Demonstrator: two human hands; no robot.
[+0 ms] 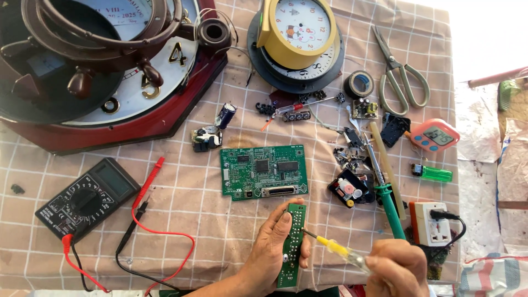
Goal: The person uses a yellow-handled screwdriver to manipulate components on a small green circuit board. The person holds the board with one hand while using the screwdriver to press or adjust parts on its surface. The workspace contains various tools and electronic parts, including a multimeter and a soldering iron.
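My left hand [270,250] grips a narrow green circuit board strip [293,242], held upright near the table's front edge. My right hand [397,267] holds a small screwdriver with a clear yellow handle [336,248]. Its metal tip touches the strip's right edge. A larger green circuit board [263,170] lies flat on the cloth just beyond the strip.
A black multimeter [87,198] with red and black leads lies at the left. A big red wall clock [99,66] and a yellow clock [297,33] sit at the back. A green-handled soldering iron [388,195], scissors [399,69], tape roll [359,84], lighter [434,174], pink timer [434,135] and power socket [430,223] crowd the right.
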